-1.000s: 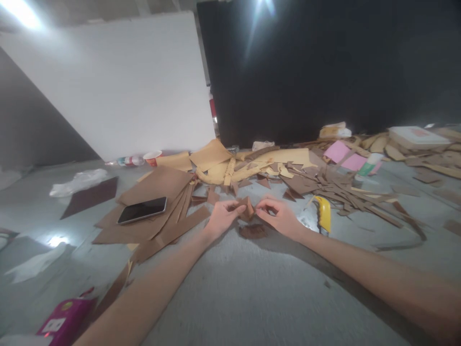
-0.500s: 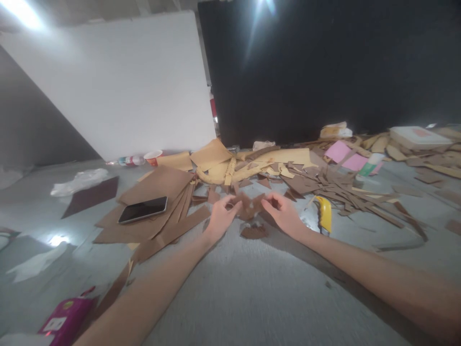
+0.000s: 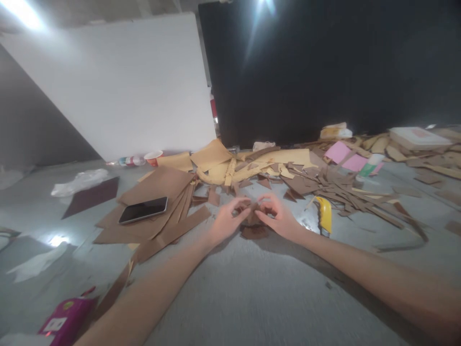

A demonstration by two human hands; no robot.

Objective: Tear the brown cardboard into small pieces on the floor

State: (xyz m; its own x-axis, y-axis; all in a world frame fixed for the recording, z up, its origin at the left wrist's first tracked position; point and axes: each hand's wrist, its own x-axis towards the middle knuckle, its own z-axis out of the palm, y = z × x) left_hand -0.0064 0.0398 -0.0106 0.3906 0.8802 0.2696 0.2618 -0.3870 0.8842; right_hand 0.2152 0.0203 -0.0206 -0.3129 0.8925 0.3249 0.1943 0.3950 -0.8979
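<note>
My left hand [image 3: 226,218] and my right hand [image 3: 279,217] meet over the grey floor, fingers pinched together on a small folded brown cardboard piece [image 3: 253,213] held between them. Most of that piece is hidden by my fingertips. Just below the hands another small brown cardboard scrap [image 3: 254,232] lies flat on the floor. A yellow-handled cutter [image 3: 324,214] rests to the right of my right hand.
A black phone [image 3: 142,210] lies on a stack of brown cardboard sheets [image 3: 158,185] at the left. Cardboard strips and offcuts [image 3: 345,190] litter the floor behind and to the right. A magenta packet [image 3: 65,319] sits near left; a white board and black panel stand behind.
My hands were apart with the cardboard piece spread between them; now they have drawn together and the piece is folded small between the fingertips.
</note>
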